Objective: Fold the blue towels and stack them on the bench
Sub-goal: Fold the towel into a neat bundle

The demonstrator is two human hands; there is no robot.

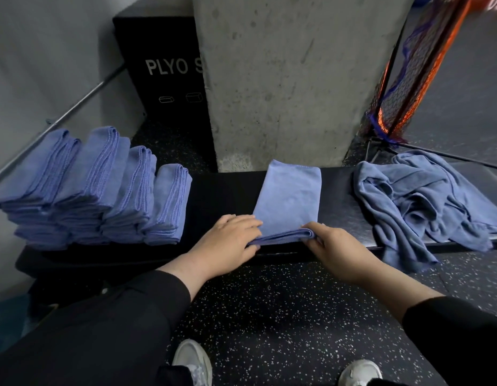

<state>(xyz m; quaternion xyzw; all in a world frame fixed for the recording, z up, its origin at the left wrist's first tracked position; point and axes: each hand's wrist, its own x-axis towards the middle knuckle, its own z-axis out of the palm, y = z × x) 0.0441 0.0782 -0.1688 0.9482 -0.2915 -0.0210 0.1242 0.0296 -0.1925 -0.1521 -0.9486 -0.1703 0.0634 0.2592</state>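
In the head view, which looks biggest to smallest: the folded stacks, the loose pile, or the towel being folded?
1. Folded stacks
2. Loose pile, nearly as big, so unsure
3. Towel being folded, clearly smallest

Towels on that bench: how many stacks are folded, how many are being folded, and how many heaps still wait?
Folded stacks: 4
Towel being folded, under the left hand and right hand: 1
Unfolded heap: 1
Total: 6 groups on the bench

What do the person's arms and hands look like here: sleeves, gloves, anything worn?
Both arms wear long black sleeves, pushed back short of the wrists. The left hand and right hand are bare: no gloves, and no rings or watch show.
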